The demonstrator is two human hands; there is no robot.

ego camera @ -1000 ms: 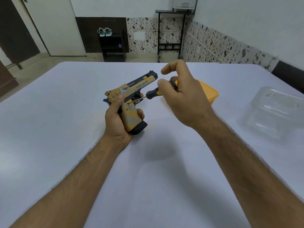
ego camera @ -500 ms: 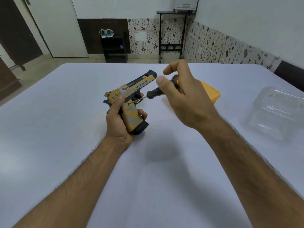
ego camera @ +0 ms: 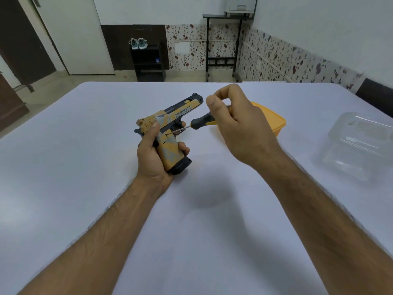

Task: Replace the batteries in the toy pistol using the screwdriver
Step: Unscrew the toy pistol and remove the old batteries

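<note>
A yellow, grey and black toy pistol is held just above the white table, muzzle pointing away and to the right. My left hand wraps its grip from the left, thumb on the slide's rear. My right hand holds a screwdriver by its black and orange handle, fingers curled over the handle's back end. The thin metal shaft runs down to the left and its tip touches the side of the grip near the top, just below the trigger.
An orange lid lies on the table behind my right hand. A clear plastic container sits at the right side. The white table spreads wide on all sides.
My right hand's fingers have shifted on the screwdriver handle, the forefinger curling in toward the thumb. The pistol and the left hand stay about where they were.
</note>
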